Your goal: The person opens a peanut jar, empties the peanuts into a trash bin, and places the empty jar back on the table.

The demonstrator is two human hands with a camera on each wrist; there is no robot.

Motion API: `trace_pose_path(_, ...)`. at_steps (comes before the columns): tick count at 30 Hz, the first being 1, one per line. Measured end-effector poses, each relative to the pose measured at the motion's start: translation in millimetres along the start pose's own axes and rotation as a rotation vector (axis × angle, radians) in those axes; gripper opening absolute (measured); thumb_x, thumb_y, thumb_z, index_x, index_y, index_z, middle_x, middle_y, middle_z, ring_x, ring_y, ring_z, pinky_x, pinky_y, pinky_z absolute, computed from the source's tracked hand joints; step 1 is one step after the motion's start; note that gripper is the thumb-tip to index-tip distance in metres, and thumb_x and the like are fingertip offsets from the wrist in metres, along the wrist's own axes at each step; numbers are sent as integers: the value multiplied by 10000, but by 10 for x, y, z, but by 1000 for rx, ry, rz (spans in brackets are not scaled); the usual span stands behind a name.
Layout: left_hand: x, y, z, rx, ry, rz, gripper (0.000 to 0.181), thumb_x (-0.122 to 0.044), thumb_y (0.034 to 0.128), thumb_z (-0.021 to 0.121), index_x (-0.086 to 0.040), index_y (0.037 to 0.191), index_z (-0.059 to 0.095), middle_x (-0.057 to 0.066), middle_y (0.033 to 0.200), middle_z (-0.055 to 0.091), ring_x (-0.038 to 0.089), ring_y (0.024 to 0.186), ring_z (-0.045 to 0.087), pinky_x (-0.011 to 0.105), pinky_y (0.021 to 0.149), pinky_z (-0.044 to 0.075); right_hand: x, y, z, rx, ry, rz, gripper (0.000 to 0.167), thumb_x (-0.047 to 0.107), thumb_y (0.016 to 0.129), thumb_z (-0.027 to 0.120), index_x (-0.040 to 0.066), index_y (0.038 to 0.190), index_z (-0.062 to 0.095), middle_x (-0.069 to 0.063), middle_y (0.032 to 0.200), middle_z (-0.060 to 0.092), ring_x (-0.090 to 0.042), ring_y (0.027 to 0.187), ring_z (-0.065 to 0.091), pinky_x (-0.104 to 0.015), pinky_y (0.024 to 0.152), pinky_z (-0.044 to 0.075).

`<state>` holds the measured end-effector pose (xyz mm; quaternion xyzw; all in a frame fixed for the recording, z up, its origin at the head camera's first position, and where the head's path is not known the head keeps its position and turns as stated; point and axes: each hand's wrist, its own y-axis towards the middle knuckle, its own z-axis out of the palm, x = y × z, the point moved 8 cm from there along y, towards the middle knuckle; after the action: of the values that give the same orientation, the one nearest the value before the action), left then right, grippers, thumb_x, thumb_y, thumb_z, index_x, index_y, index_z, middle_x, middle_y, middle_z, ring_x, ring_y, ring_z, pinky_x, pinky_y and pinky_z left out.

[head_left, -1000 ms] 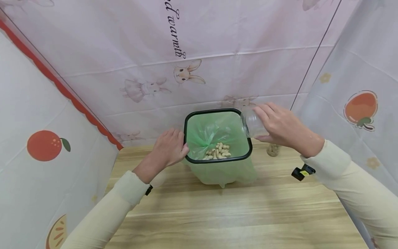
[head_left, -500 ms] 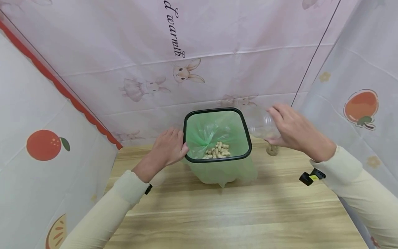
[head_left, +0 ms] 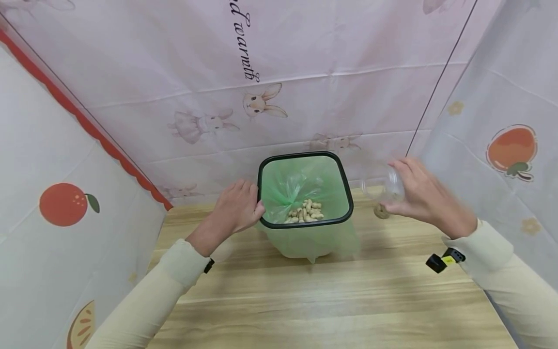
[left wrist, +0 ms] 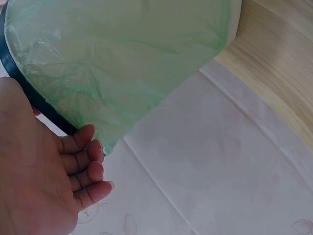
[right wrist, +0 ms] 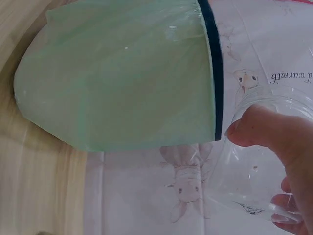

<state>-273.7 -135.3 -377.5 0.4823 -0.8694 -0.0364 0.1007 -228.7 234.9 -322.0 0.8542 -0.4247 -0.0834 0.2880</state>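
A trash bin with a black rim (head_left: 305, 225) stands on the table, lined with a thin green plastic bag (head_left: 305, 167). Inside it, several peanuts in their shells (head_left: 307, 212) lie on the bag. My left hand (head_left: 237, 206) grips the bin's left edge; in the left wrist view its fingers (left wrist: 88, 164) curl beside the rim and bag. To the right of the bin, my right hand (head_left: 423, 196) holds a clear plastic jar (head_left: 394, 184) above the table. In the right wrist view the thumb presses the see-through jar (right wrist: 249, 171), which shows no peanuts inside.
A small round brownish thing (head_left: 381, 211) sits on the wooden table (head_left: 331, 300) beyond the right hand; its kind is unclear. A printed cloth (head_left: 331, 97) hangs close behind the bin, with more cloth on both sides.
The right hand has drawn the jar away from the bin's rim, to the right and slightly down. The left hand, bin and peanuts stay put.
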Motion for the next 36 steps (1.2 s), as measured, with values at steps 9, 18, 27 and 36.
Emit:
trace_pose_path(9, -5, 14, 4, 13, 5, 5, 333, -329, 963, 366, -41, 904, 522, 94, 869, 550, 257, 804, 476, 331, 741, 419, -162, -292, 210, -9, 62, 144, 923, 255, 535, 942, -103, 1294, 557, -238, 1092, 588, -330, 839, 593, -478, 632, 521)
trace_pose_path(18, -15, 11, -11, -1, 7, 6, 330, -327, 953, 377, -36, 897, 524, 102, 873, 558, 267, 809, 492, 334, 739, 432, -312, -569, 460, 46, 100, 278, 905, 233, 561, 959, -87, 1296, 539, -248, 1142, 603, -381, 937, 619, -557, 711, 541)
trace_pose_path(27, -21, 1, -25, -3, 8, 9, 314, -321, 958, 397, -40, 876, 510, 91, 829, 523, 255, 771, 453, 330, 722, 411, -456, -835, 674, 37, 200, 359, 939, 158, 540, 977, -78, 1331, 528, -238, 1155, 635, -388, 1010, 622, -537, 787, 499)
trace_pose_path(36, -17, -7, -39, -14, 2, 11, 302, -313, 952, 400, -45, 857, 503, 88, 812, 514, 256, 763, 453, 331, 716, 407, -568, -1054, 807, 42, 297, 462, 923, 130, 551, 982, -51, 1325, 512, -214, 1166, 637, -334, 1034, 612, -287, 831, 425)
